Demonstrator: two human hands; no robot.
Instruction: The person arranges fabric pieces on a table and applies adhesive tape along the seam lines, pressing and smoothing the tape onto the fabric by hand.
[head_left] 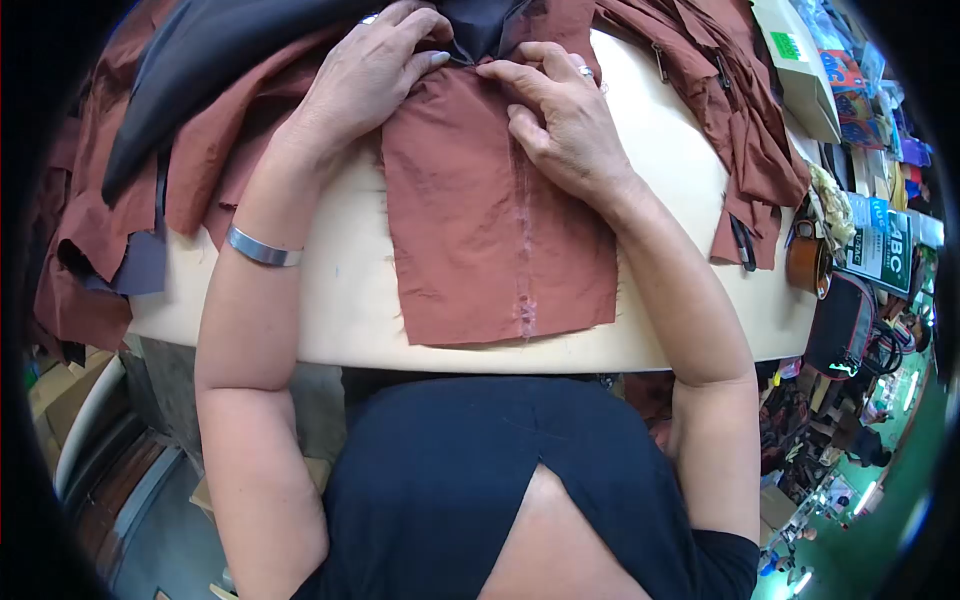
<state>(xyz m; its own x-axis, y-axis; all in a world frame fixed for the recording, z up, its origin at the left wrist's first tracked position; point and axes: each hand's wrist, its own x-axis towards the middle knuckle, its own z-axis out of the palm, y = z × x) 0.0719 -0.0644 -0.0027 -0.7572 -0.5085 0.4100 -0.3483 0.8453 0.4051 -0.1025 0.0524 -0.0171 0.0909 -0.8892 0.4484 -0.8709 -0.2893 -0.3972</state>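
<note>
Leftward, dark cloth (225,60) drapes over rust-brown folds (205,165), then the left hand (375,70) curls at the top edge of a rust-brown panel (460,220) lying on the pale table (345,290), the right hand (570,125) touching that edge with its index fingertip, though I cannot tell whether either pinches it, and crumpled fabric (705,90) lies farthest right.

Cloth (455,220) on tbl (345,290), ctr; box (803,85) R

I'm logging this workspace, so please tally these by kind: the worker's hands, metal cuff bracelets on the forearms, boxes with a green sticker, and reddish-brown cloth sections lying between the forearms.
Hands (left hand, right hand): 2
Cuff bracelet: 1
Green-stickered box: 1
Reddish-brown cloth section: 1
Total: 5
</note>
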